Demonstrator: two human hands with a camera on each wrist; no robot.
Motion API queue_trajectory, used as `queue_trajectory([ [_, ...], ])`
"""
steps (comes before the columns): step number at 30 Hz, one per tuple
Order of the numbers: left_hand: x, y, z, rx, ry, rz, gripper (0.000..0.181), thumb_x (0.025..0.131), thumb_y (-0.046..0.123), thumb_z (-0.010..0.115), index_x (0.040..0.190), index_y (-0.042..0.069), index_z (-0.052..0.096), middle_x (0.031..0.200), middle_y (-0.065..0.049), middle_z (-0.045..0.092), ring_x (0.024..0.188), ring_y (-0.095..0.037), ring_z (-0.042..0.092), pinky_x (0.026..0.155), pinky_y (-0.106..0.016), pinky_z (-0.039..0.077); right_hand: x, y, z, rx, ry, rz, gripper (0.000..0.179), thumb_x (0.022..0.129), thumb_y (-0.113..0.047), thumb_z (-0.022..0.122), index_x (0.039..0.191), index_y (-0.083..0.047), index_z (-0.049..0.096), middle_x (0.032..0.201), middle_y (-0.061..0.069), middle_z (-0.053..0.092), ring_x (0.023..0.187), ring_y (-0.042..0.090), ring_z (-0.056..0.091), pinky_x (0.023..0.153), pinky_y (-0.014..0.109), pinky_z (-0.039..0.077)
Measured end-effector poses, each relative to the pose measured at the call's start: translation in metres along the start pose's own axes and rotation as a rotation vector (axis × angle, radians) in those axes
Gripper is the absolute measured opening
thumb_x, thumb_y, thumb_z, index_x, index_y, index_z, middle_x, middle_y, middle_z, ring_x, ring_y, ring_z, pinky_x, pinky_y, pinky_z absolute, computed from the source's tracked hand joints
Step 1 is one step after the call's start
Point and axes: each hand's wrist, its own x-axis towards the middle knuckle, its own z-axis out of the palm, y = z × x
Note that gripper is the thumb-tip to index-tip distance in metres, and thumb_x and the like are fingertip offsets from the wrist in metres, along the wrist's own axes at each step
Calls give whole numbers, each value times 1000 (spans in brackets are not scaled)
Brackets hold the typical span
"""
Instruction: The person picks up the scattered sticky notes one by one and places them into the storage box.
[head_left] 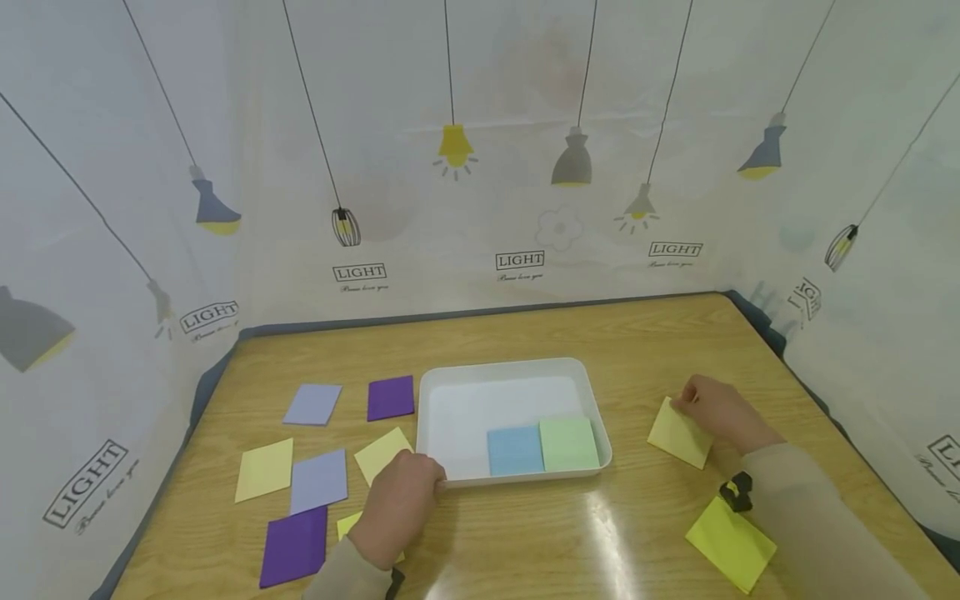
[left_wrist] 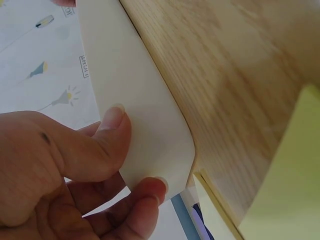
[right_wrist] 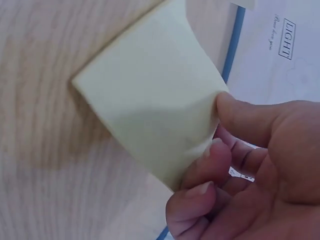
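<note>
My left hand [head_left: 399, 502] grips the near left corner of a white rectangular tray [head_left: 459, 415]. In the left wrist view the thumb [left_wrist: 112, 137] presses on the tray's outer wall [left_wrist: 145, 105], with fingertips curled at its corner. Inside the tray, a blue sticky note pad [head_left: 515, 451] and a light green sticky note pad [head_left: 568, 445] lie side by side at the near right. Right of the tray, my right hand [head_left: 722, 410] pinches a pale yellow sticky note pad [head_left: 677, 437] by its edge. The right wrist view shows this pad [right_wrist: 150, 85] tilted over the wooden table.
Left of the tray lie purple pads [head_left: 391, 398], lavender pads [head_left: 312, 404] and pale yellow pads [head_left: 265, 469]. A bright yellow pad [head_left: 731, 543] lies by the right forearm, and another [head_left: 348, 523] is partly under the left wrist. A lamp-printed curtain [head_left: 517, 217] surrounds the table.
</note>
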Motion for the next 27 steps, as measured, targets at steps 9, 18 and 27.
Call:
queue_trajectory([
  [9,1,-1,2,-6,-15,-10,32,78,-8,69,57,15,61,59,6,51,63,-10,40,55,-24,40,-8,-21,-22,-4,-4,-16,22,102,-18,57,94,2,59,86,11,59,76,22,52,63,32,44],
  [18,1,-1,2,-7,-16,-6,35,79,-7,69,55,16,57,58,6,50,63,-10,40,55,-24,40,-8,-41,-30,-5,-14,-39,25,104,-23,55,98,1,59,87,10,60,78,23,52,65,32,44],
  [27,0,-2,2,-20,-7,-7,34,76,-11,69,56,14,60,60,6,52,64,-9,40,56,-25,41,3,-65,-33,-13,-26,-60,25,103,-25,56,100,0,58,91,12,60,79,23,52,66,33,45],
])
